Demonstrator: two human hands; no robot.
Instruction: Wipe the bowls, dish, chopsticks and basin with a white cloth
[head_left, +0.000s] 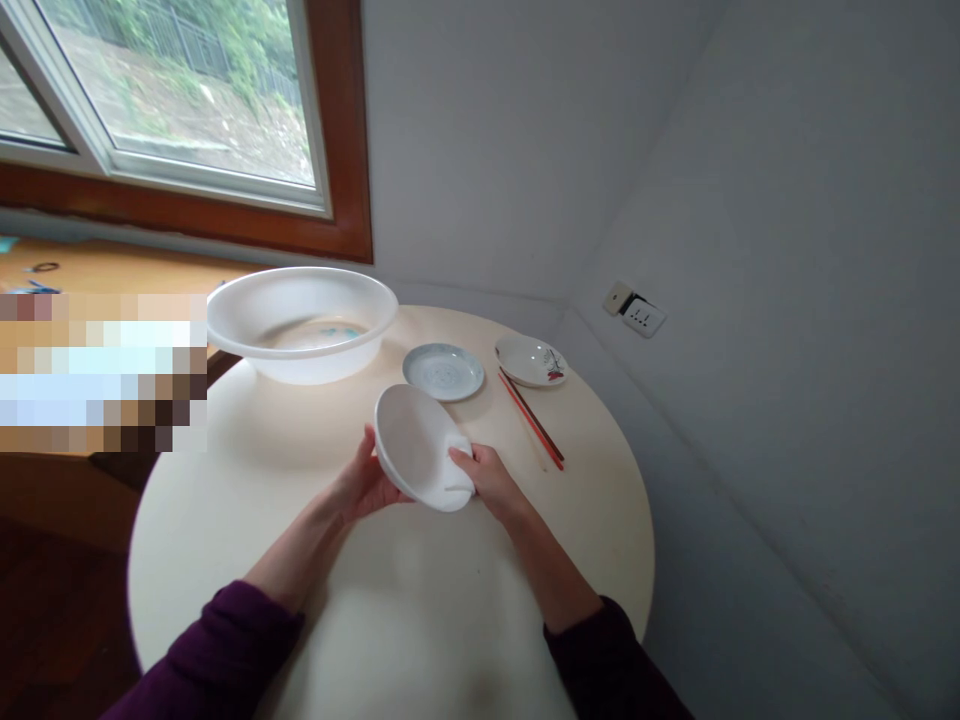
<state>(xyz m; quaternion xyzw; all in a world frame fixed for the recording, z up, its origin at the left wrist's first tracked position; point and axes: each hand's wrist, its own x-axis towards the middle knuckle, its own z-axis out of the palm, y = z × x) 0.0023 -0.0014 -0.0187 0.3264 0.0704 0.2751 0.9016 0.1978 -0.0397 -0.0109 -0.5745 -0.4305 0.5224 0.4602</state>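
Note:
A white bowl [409, 440] is held tilted above the table, its inside facing up toward me. My left hand [369, 485] grips it from the left and below, with the fingers partly hidden under it. In my right hand [486, 475] is a white tissue or cloth [459, 465], pressed by the thumb against the bowl's inner right side; the other fingers go behind the rim. Just beyond the bowl lies a pale blue-grey plate [442, 372].
A large translucent basin [300, 345] stands at the table's back left. Toward the back right are a white patterned dish [529, 358] and red and dark chopsticks [531, 420]. The round table [420, 620] sits near a wall with a socket [643, 316]; a wooden desk [142, 262] adjoins at left.

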